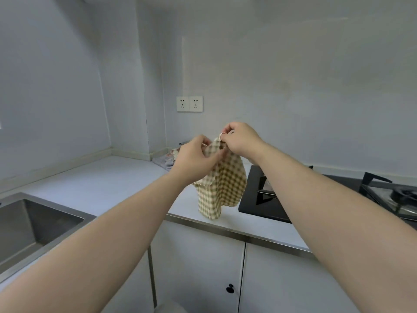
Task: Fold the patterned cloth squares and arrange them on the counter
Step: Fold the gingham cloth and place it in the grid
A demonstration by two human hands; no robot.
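above pale counter [117,177], checked cloth [222,184] hanging, top edge between both hands' fingers [222,137]

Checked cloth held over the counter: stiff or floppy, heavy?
Likely floppy: the checked cloth hangs in loose folds below the left hand and right hand. Probably light for its size: pinches at its top edge alone carry it.

Pale grey-white walls [293,64] meet in a corner behind a light grey L-shaped counter [101,181] with a brushed-metal front edge. Two white wall sockets [189,103] sit side by side above it. A stainless steel sink [33,224] is set in at the left, a black glass gas hob [255,206] at the right. Below are white cabinet doors [198,267], one with a round black knob [230,288]. The light is soft and even.
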